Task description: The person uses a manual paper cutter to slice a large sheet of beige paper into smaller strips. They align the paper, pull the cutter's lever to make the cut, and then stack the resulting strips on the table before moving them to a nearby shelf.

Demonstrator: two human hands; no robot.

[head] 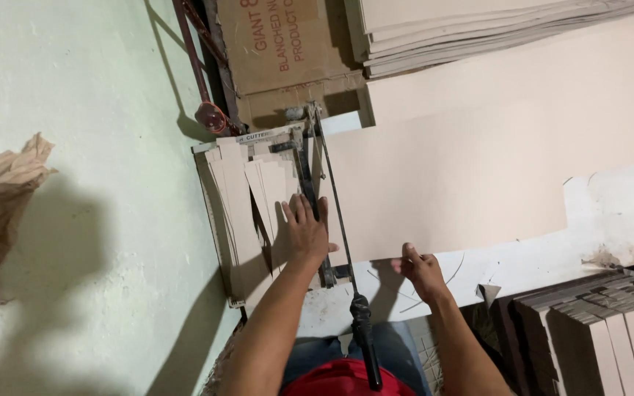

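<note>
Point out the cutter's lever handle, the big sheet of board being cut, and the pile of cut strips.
lever handle (pixel 365 337): head view, on the black grip.
large board sheet (pixel 471 169): head view, on its bare middle.
cut strips (pixel 240 205): head view, on the pile's top strip.

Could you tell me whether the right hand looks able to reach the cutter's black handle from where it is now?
Probably yes: the right hand rests on the sheet's edge, the black handle hangs close beside it, nothing between.
</note>
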